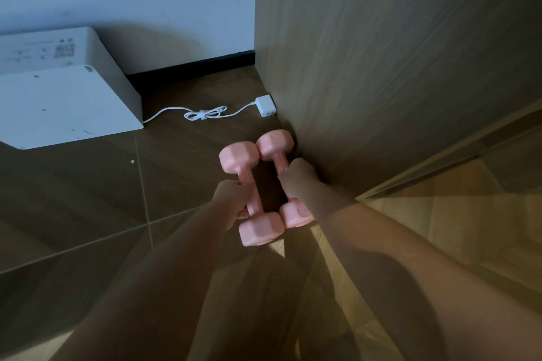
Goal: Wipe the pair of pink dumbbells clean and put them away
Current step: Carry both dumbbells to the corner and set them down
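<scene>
So, your left hand (231, 199) is wrapped round the handle of the left dumbbell (239, 157); your right hand (299, 179) is curled round the right dumbbell (275, 143); they're side by side down at the floor (164, 184), just beside the wooden panel (381, 67); a white charger (265, 106) lies near.

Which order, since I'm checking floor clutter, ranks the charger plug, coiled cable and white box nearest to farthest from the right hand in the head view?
1. Charger plug, by the wooden panel, ahead of the right hand.
2. Coiled cable, left of the plug.
3. White box, far left.
</scene>
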